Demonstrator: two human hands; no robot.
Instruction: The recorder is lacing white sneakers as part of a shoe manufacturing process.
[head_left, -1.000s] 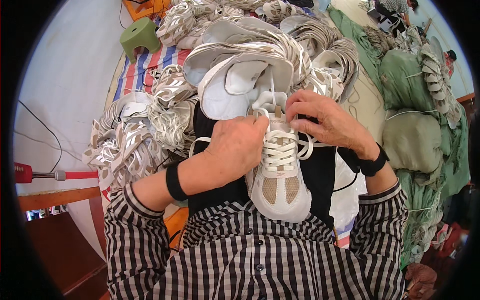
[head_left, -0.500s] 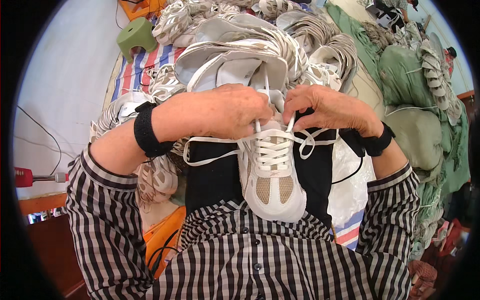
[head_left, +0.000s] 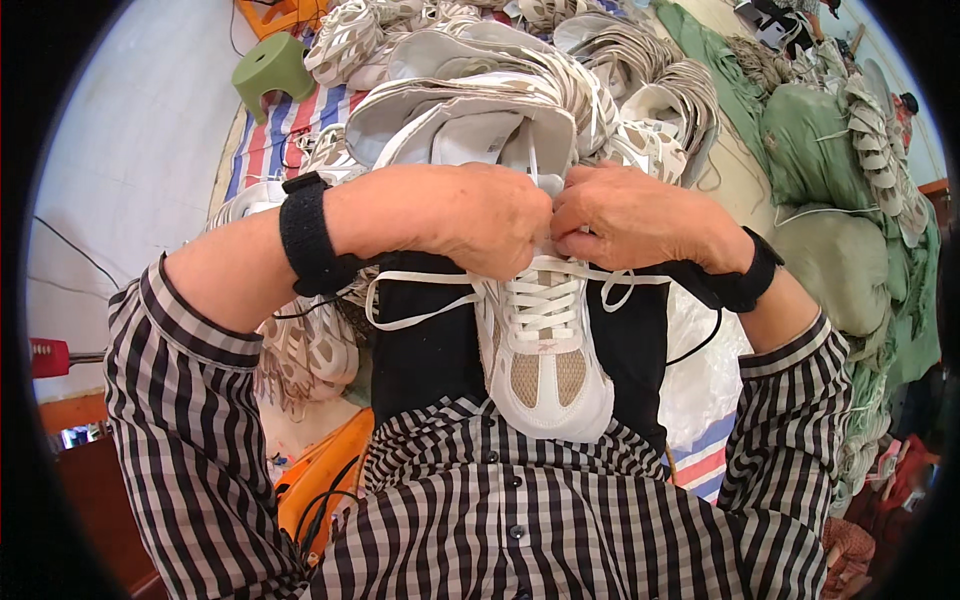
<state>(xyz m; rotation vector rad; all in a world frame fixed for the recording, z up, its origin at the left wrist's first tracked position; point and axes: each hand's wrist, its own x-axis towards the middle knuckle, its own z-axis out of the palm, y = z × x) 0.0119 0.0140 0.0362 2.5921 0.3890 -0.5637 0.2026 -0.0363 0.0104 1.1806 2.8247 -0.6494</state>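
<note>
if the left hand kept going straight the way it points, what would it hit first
Most likely the right hand: the left hand points straight at it over the shoe, and the two look almost touching, though depth there is unclear.

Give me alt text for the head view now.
Left hand and right hand meet over a white shoe, at the top of its laces; what they hold is hidden. The toe points toward the wearer. More shoes lie piled beyond, a green stool upper left.
</note>
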